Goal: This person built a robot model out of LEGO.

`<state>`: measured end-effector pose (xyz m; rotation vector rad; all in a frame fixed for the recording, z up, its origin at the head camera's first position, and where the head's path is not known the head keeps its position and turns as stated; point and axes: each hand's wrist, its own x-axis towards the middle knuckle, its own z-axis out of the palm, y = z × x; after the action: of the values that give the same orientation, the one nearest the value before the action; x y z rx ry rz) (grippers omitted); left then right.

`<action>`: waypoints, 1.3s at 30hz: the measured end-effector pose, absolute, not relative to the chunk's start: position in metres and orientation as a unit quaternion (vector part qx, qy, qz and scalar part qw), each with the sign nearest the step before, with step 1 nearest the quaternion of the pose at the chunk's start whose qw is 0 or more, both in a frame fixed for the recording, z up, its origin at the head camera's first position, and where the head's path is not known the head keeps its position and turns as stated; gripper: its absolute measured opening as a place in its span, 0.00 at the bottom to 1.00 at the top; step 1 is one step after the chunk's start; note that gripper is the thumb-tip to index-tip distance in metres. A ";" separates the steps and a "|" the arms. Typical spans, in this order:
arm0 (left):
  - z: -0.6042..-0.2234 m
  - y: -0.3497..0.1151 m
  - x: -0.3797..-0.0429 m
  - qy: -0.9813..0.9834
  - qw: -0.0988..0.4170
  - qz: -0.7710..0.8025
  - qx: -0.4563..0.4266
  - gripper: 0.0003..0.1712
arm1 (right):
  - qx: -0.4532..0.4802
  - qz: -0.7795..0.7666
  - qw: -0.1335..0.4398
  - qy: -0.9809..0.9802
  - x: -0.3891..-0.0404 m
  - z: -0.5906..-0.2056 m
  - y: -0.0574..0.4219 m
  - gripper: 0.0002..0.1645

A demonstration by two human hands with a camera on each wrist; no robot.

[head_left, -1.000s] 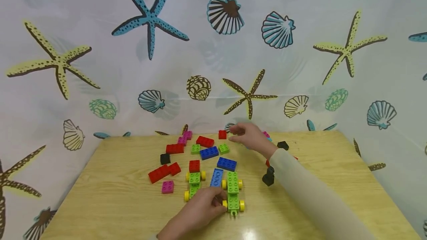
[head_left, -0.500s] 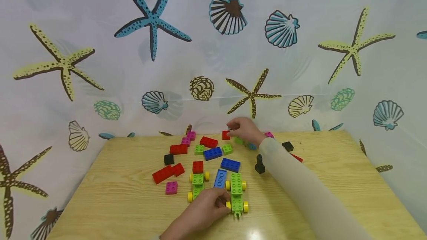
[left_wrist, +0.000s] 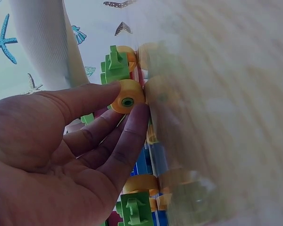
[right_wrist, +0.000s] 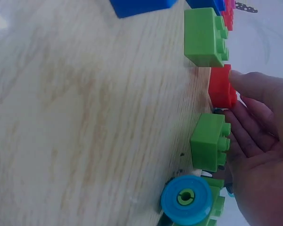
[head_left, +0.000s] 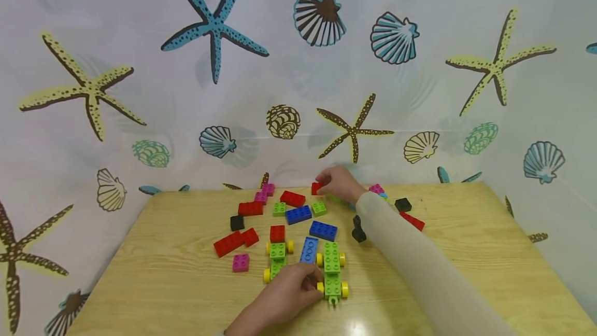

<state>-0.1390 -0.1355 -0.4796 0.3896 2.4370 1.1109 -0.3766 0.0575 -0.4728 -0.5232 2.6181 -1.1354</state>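
Note:
My left hand [head_left: 293, 292] pinches a yellow wheel [left_wrist: 132, 94] of a lime-green wheeled toy base [head_left: 331, 258] between thumb and fingertips. This base stands on the table at the front middle, with a hook at its near end. At the back of the table my right hand [head_left: 342, 184] holds a small red brick [right_wrist: 220, 87], thumb on one side and fingers on the other. The brick sits low at the table's far edge. Green bricks flank it in the right wrist view, one being a two-by-two brick [right_wrist: 209, 141].
Left of the base lie a blue brick [head_left: 308, 250] and a second green wheeled base [head_left: 277, 250] behind my left hand. Several red, blue and pink bricks spread across the middle. A black piece [head_left: 358, 228] leans beside the right sleeve [head_left: 410, 253]. A patterned cloth [head_left: 280, 66] hangs behind.
My right hand has moved left and down onto the small red brick. The black piece by the right sleeve has shifted back and left. My left hand stays at the wheel.

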 end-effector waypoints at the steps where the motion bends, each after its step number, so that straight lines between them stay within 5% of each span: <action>1: -0.479 -0.135 -0.139 0.880 0.215 0.400 0.141 0.10 | -0.179 -0.384 0.115 0.898 -0.377 -0.473 0.057 0.24; 27: -0.477 -0.132 -0.149 0.881 0.198 0.399 0.160 0.09 | -0.188 -0.404 0.088 0.891 -0.372 -0.455 0.071 0.23; 39: -0.481 -0.130 -0.148 0.873 0.222 0.414 0.129 0.09 | -0.216 -0.421 0.081 0.877 -0.307 -0.426 0.101 0.24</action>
<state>-0.1483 -0.1301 -0.4813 0.3554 2.4130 1.1432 -0.3069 0.1008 -0.4257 -0.6460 2.6210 -1.2596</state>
